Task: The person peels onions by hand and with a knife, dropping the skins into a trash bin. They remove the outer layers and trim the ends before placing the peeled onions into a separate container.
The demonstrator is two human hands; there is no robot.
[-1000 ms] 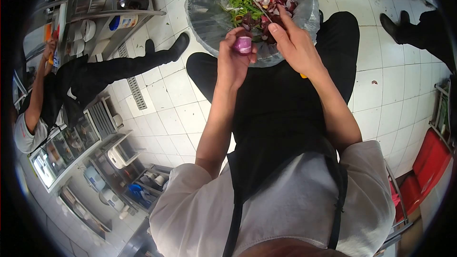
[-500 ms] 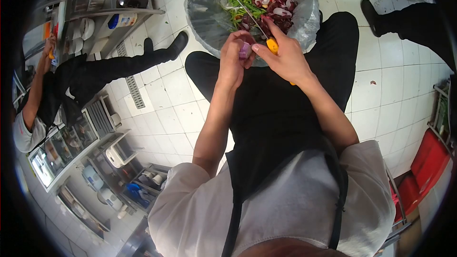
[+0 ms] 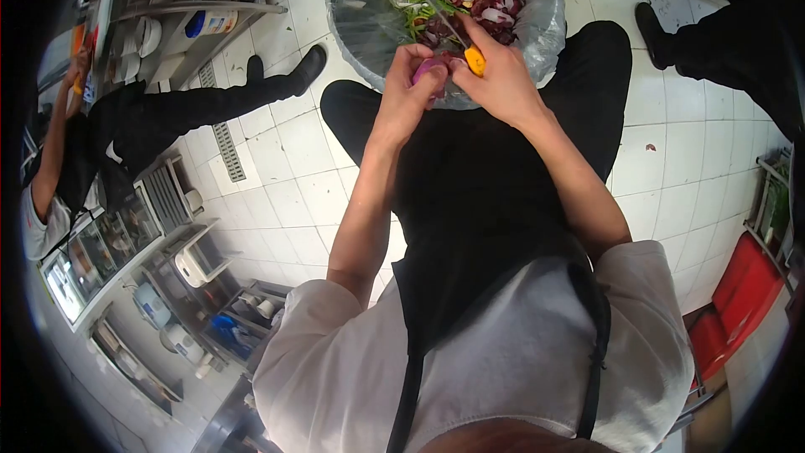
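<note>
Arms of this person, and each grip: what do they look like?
The left grip and right grip are bare human hands. Both forearms are bare below short, loose, pale grey sleeves; no gloves, watch or cables show.

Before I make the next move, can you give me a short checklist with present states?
1. Left hand holding the purple onion: ok.
2. Right hand holding the yellow-handled knife: ok.
3. Knife reaching away from the body, over the lined bin: ok.
4. Hands well apart: not ok, they are close together at the onion.
5. Cutting edge's direction: cannot tell.
</note>
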